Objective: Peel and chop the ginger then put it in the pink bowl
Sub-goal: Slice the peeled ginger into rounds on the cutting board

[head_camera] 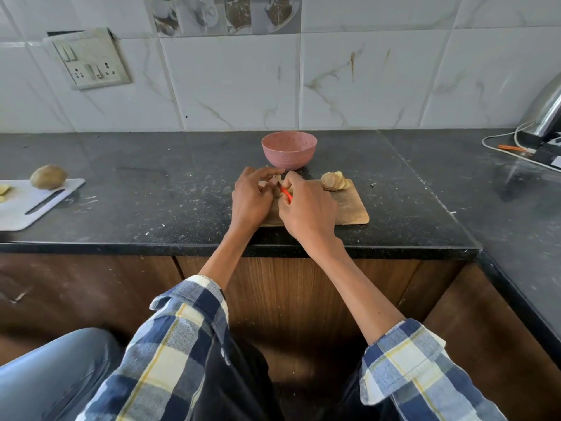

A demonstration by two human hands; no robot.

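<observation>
Ginger piece (277, 189) up off the board, caught between both hands, mostly hidden by fingers. Left hand (249, 199) curled round it from the left, fingertips pinching its top end. Right hand (306, 209) wrapped tight on a red-handled tool (286, 194), only a sliver of the red handle peeking out between thumb and palm; blade hidden, pressed in against the ginger. Whether peeler or knife, impossible to tell from here.

Directly beneath, a wooden chopping board (349, 209), near edge close to the front lip of the surface. On its far right corner, a cluster of sliced ginger rounds (334, 180), fanned and leaning on each other, well clear of the hands.

Just behind the board, the pink bowl (289, 148), upright, near side almost touching the left fingertips in this view. Nothing visible inside it from this angle.

All of it on a black speckled stone surface (151, 202), dusted with pale crumbs and scraps.

Far left, a white plastic cutting board (21, 208) with a potato (48, 176) sitting on its far edge, a dark-handled knife (44, 202) lying across it, and pale cut pieces (3, 191) at the frame's edge.

Far right, a shiny metal appliance (546, 110) with a white cord (501, 141) looping across the surface.

Behind, a white marbled tile wall and a switch-and-socket plate (88, 60) hanging slightly askew.

Checked blue-and-cream sleeves (182, 344) rolled back at both forearms.
</observation>
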